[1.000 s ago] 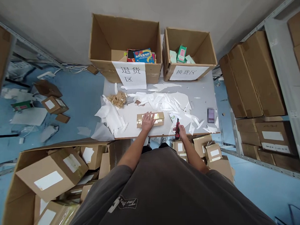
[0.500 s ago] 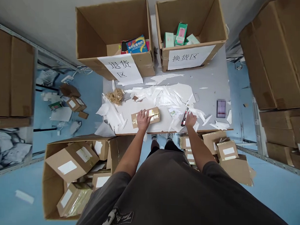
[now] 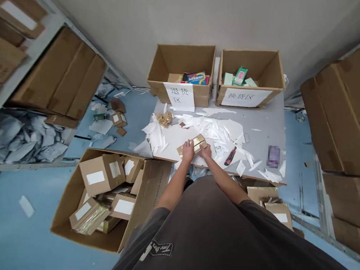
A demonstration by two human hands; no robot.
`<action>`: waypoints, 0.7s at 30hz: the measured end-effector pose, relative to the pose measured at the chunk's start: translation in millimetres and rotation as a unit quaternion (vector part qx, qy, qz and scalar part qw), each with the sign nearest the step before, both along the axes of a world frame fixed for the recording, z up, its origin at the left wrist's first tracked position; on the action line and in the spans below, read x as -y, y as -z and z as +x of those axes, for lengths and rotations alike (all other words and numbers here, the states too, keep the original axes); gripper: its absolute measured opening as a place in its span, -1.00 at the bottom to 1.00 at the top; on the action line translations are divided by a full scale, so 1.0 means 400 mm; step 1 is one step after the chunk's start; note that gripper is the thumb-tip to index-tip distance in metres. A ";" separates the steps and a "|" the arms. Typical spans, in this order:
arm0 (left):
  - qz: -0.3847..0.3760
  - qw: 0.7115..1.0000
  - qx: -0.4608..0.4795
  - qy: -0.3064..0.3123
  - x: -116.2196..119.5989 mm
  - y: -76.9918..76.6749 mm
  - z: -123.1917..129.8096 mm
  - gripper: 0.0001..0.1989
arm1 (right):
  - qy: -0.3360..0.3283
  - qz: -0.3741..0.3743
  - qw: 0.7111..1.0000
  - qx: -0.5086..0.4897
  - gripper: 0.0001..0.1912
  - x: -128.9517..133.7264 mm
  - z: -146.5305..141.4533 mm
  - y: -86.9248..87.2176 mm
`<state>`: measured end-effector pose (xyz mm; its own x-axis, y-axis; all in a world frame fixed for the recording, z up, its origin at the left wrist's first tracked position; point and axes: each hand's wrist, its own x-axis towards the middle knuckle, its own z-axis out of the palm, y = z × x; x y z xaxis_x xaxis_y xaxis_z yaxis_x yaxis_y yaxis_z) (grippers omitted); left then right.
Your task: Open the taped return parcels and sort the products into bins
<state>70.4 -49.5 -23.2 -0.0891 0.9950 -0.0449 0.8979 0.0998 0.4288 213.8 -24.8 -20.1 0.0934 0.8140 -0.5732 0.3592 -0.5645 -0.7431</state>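
A small taped cardboard box [image 3: 199, 141] lies slantwise near the front edge of the table. My left hand [image 3: 188, 149] grips its left part, fingers over the top. At the right end, my right hand [image 3: 206, 150] closes on the box's near corner; some of its fingers are hidden. To the right of that hand, a red and black utility knife [image 3: 230, 155] rests on the table, untouched. Torn white paper strips [image 3: 208, 127] are strewn behind the box, and a printed card [image 3: 217, 148] lies between box and knife.
Two open cartons with paper signs, a left one [image 3: 201, 97] and a right one [image 3: 270, 96], stand at the table's back. A large carton of parcels [image 3: 59, 213] sits on the floor at left. A blurred phone [image 3: 273, 156] lies at right. Crumpled brown paper [image 3: 165, 118] is at left.
My right hand has let go of the utility knife, leaving it on the table, and moved left onto the box. The box is tilted more. The camera view has shifted and turned.
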 end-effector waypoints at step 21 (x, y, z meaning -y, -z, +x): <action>-0.100 0.992 0.065 0.041 0.050 -0.072 -0.217 -0.67 | -0.199 0.057 0.963 0.174 0.19 -0.069 -0.209 -0.121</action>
<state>-16.6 -69.6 5.5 0.0115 0.9687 -0.2479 0.8444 0.1234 0.5213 130.1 2.7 28.2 -0.0679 0.8806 -0.4690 0.7683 -0.2538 -0.5876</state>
